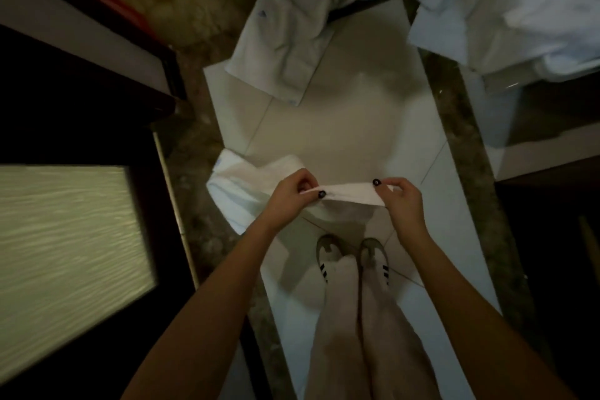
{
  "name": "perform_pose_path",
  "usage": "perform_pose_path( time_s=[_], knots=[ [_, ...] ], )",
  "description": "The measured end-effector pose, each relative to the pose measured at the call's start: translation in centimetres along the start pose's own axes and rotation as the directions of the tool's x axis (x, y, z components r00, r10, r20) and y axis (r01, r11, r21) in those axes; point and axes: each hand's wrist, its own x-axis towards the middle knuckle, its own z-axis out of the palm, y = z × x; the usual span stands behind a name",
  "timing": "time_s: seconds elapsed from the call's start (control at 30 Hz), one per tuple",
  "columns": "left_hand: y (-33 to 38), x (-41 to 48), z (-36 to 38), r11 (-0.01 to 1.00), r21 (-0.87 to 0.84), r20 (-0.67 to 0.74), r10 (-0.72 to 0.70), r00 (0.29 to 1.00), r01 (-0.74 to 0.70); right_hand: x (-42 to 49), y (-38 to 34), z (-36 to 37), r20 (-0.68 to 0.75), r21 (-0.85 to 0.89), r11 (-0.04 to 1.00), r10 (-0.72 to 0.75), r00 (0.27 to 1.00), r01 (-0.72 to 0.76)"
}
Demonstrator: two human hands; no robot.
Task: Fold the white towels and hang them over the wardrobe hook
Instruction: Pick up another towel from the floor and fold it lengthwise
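The person stands on a pale tiled floor (350,114) in dim light, both arms held out in front at about waist height. Between the hands runs a taut edge of a white towel (345,194). The left hand (292,196) pinches it with curled fingers and the thumb on top, and the right hand (402,201) pinches the other end the same way, a dark-painted thumbnail showing on each. Beyond the left hand the rest of the cloth spills out to the person's left in loose folds. It seems to hang above the tiles rather than lie on them, though the gloom makes that hard to judge. Farther ahead a second towel (285,42) lies crumpled and half spread on the floor. To the front right, a heap of white linen (519,6) sits on a raised surface. Below the held towel are the person's striped shoes (328,256), toes pointing forward. On the left stands a dark frame with a frosted panel (65,256) set into it.
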Motion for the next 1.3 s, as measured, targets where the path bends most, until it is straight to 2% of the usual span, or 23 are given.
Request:
perform_pose_path(
  time_s=[0.13,0.23,0.37,0.53,0.63,0.7,0.8,0.9,1.0,1.07,1.13,1.3],
  knots=[
    [6.1,-7.1,-3.1,0.994,-0.103,-0.037,0.024,0.999,-0.028,-7.3,-7.3,-2.3,0.174,0.036,0.999,-0.011,0.985,0.005],
    [10.2,-13.1,-4.6,0.989,-0.147,-0.007,0.012,1.0,-0.013,-13.3,-11.5,-5.1,0.316,-0.079,0.981,-0.143,0.938,0.176],
    [15.1,-20.4,-5.4,0.979,-0.199,0.044,0.056,0.997,-0.047,-20.1,-16.2,-8.7,0.304,-0.189,0.902,-0.322,0.897,0.388],
    [20.0,-27.7,-4.1,0.961,-0.256,0.069,0.127,0.99,-0.105,-27.2,-20.7,-13.0,0.341,-0.267,0.773,-0.482,0.807,0.575],
    [22.3,-30.6,-3.2,0.957,-0.267,0.102,0.146,0.984,-0.115,-31.6,-22.6,-14.7,0.299,-0.256,0.763,-0.521,0.799,0.594],
    [24.8,-32.0,-2.9,0.954,-0.257,0.147,0.196,0.969,-0.154,-34.6,-23.5,-15.3,0.251,-0.208,0.741,-0.591,0.767,0.639],
    [30.4,-33.3,-2.9,0.913,-0.262,0.214,0.37,0.904,-0.311,-38.1,-24.9,-16.0,0.152,-0.114,0.754,-0.63,0.761,0.647],
    [35.9,-34.3,-2.5,0.866,-0.177,0.288,0.5,0.817,-0.468,-41.0,-25.8,-17.3,0.1,-0.17,0.752,-0.63,0.77,0.637],
    [39.8,-35.7,-2.4,0.804,-0.127,0.364,0.582,0.727,-0.581,-44.7,-26.8,-19.5,0.02,-0.091,0.767,-0.636,0.772,0.635],
    [42.0,-37.1,-2.1,0.748,-0.128,0.418,0.636,0.649,-0.651,-47.3,-27.3,-21.0,-0.048,-0.062,0.747,-0.664,0.746,0.661],
    [44.2,-38.7,-1.2,0.669,-0.156,0.449,0.703,0.552,-0.726,-49.8,-27.6,-22.4,-0.137,-0.069,0.731,-0.681,0.719,0.679],
    [48.1,-42.9,2.2,0.537,-0.214,0.475,0.787,0.393,-0.816,-54.5,-26.2,-26.7,-0.296,-0.091,0.731,-0.668,0.683,0.676]
  ],
)
